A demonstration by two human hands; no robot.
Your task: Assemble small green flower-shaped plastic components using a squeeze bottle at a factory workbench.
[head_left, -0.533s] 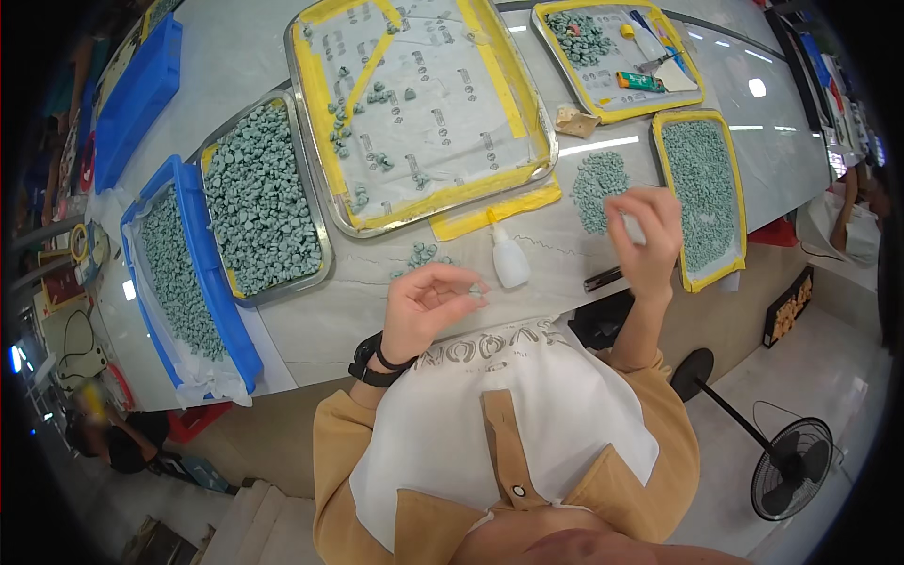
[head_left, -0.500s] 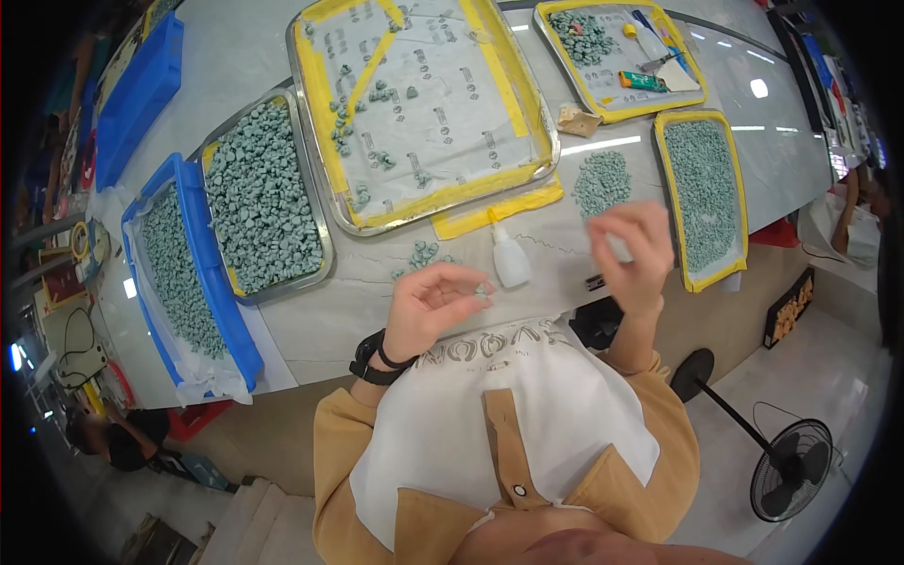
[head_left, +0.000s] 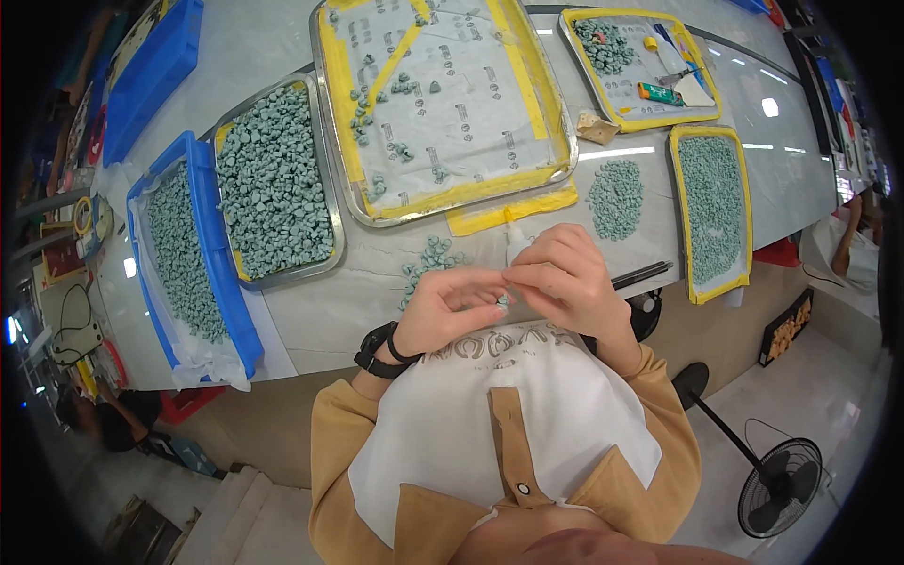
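Note:
My left hand (head_left: 450,306) pinches a small grey-green piece (head_left: 502,302), like a little stone or cast figure, between thumb and finger just above the table's near edge. My right hand (head_left: 563,282) meets it there, its fingertips pressed together against the left fingers. Whatever those right fingertips hold is hidden. Behind the right hand stands or lies a white squeeze bottle (head_left: 515,243) with a yellow tip, mostly covered. Loose green pieces (head_left: 433,262) are scattered beyond my left hand. A heap of smaller green pieces (head_left: 617,200) lies beyond my right hand.
A large paper-lined metal tray (head_left: 452,113) stands ahead, bearing several green clusters. Left are a filled metal tray (head_left: 337,235) and a blue bin (head_left: 226,273). Right are a yellow-edged tray (head_left: 747,235) and a tool tray (head_left: 650,122). Dark pens (head_left: 643,275) lie near the edge.
My right hand has come left and down from near the small heap to meet my left hand. The left hand still pinches the green piece. The view has shifted slightly.

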